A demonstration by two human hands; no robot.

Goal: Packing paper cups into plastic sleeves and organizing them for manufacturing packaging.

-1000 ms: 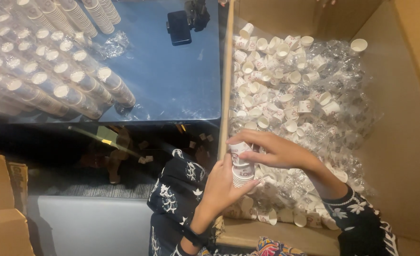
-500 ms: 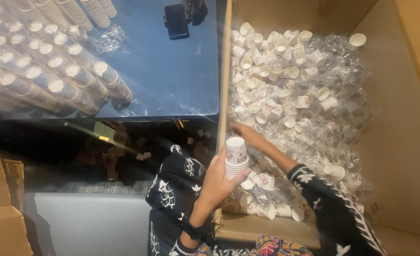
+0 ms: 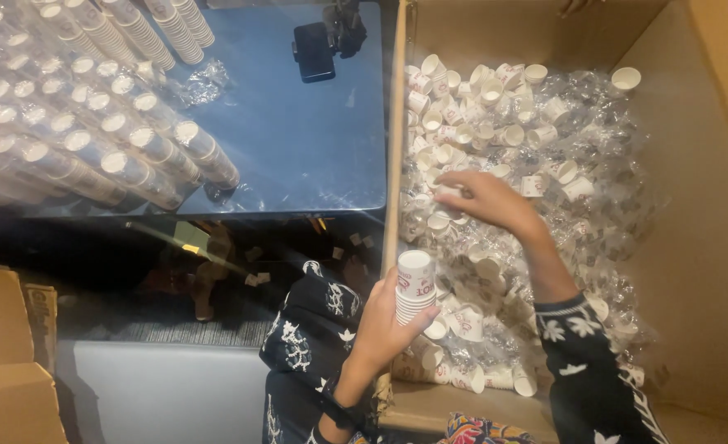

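My left hand (image 3: 384, 329) grips a short stack of nested white paper cups (image 3: 414, 285) with red print, held upright at the near left side of a big cardboard box (image 3: 709, 247). My right hand (image 3: 487, 200) reaches forward into the box, its fingers closing on a loose white cup (image 3: 446, 194) in the heap. The box is full of loose small paper cups (image 3: 496, 115) mixed with crumpled clear plastic wrap (image 3: 602, 173). Both forearms wear dark sleeves with white flower patterns.
Left of the box stands a blue table (image 3: 306, 140) carrying long lying stacks of cups (image 3: 109, 140), more stacks (image 3: 146, 33) at the back, clear wrap (image 3: 204, 82) and a black phone (image 3: 313, 51). Brown cartons (image 3: 10, 362) sit at the lower left.
My right hand has left the stack in my left hand and reached forward into the cup heap. The left hand keeps the stack, slightly lower and nearer.
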